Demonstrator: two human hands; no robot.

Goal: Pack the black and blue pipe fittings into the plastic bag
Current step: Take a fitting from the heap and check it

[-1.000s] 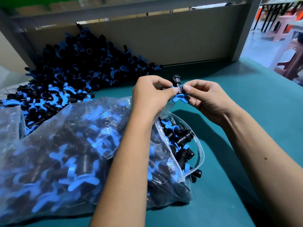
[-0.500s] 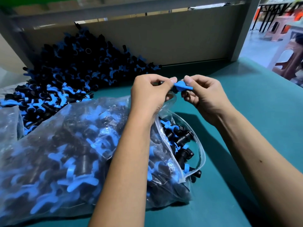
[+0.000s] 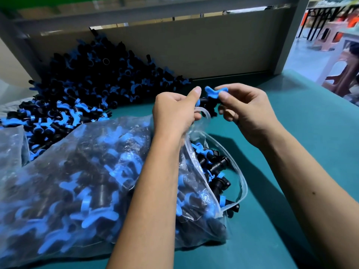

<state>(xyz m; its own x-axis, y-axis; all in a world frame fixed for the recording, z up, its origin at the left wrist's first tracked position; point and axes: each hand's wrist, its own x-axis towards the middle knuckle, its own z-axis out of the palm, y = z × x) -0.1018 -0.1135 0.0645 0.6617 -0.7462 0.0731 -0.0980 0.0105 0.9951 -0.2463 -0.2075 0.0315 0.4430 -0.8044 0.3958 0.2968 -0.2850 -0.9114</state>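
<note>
Teal tabletop (image 3: pixel 291 117) carries, at nine o'clock, our loose heap of black and blue pipe fittings (image 3: pixel 93 90). Below it sags the soft, heavy clear plastic bag (image 3: pixel 77 181). Our left hand (image 3: pixel 174 111) pinches its slippery rim; our right hand (image 3: pixel 246 113) pinches one light, rigid fitting (image 3: pixel 212 95) by its blue wing, at twelve o'clock.

Green table (image 3: pixel 291 117): loose fitting pile (image 3: pixel 93 84), filled plastic bag (image 3: pixel 68 171).

fittings pile (image 3: pixel 93 90) at 10 o'clock: black with blue wings; plastic bag (image 3: pixel 77 171) clear, hazy; table (image 3: pixel 291 133) teal; back panel (image 3: pixel 213 47) beige-grey; stools (image 3: pixel 330 41) at 2 o'clock pink
</note>
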